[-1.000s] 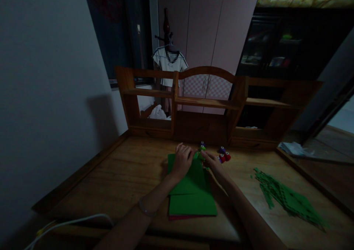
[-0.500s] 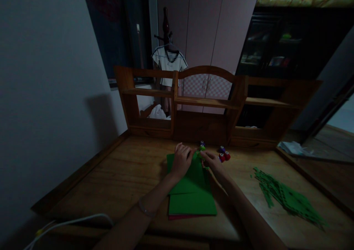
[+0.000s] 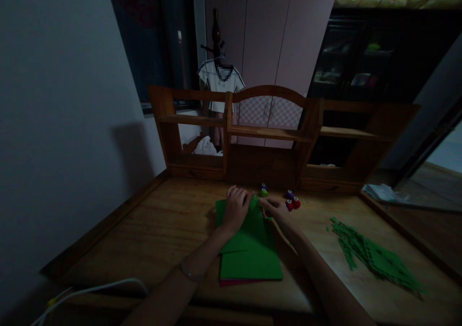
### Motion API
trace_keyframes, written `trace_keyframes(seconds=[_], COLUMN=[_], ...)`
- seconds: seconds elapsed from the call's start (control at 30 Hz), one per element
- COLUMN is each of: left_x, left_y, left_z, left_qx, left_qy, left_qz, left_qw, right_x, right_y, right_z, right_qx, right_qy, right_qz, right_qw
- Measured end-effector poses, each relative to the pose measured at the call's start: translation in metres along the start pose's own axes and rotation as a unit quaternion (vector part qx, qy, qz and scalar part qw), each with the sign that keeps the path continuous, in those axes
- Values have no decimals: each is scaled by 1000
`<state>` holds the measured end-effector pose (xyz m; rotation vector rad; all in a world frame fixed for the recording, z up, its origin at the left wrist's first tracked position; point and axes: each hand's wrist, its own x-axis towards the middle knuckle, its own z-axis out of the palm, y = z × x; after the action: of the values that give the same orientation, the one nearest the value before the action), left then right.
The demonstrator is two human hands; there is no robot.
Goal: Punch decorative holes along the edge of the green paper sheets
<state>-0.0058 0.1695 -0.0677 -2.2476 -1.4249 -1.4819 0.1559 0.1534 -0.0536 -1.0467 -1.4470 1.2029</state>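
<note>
My left hand [image 3: 236, 211] is closed over the upper left part of a green sheet [image 3: 249, 237], its fingers curled near the far edge. This sheet lies slanted on a stack of green sheets [image 3: 250, 267], and a pink-red edge shows beneath. By the sheet's upper right corner, my right hand [image 3: 278, 212] is pinched, thumb and finger together; what sits between the tips is too small and dark to make out. Just beyond the hands are small round figures with eyes: a green one [image 3: 264, 192], a purple one [image 3: 289, 194] and red ones [image 3: 296, 202].
On the right of the wooden desk [image 3: 155, 220] lies a loose pile of cut-out green sheets and strips [image 3: 375, 256]. A wooden shelf unit [image 3: 263, 132] runs along the back. A white cable [image 3: 104, 285] crosses the near left edge.
Both hands have shifted very slightly at the sheet's far edge, and the bit of green at my right fingertips shows less. The rest is unchanged.
</note>
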Motion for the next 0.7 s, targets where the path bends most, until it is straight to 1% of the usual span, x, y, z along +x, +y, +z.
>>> trace_keyframes(seconds=[0.23,0.47,0.7], left_x=[0,0,0], left_y=[0,1,3], left_z=[1,0,0], left_qx=[0,-8,-18], left_qy=[-10,-11,-24], left_qz=[6,20,38], left_qw=[1000,1000,999], right_x=[-1,-2,4], right_y=[-1,3,11], right_z=[0,-1,-3], right_qx=[-4,15,52], right_qy=[2,3,2], right_qz=[10,-12,13], right_qw=[1000,1000,999])
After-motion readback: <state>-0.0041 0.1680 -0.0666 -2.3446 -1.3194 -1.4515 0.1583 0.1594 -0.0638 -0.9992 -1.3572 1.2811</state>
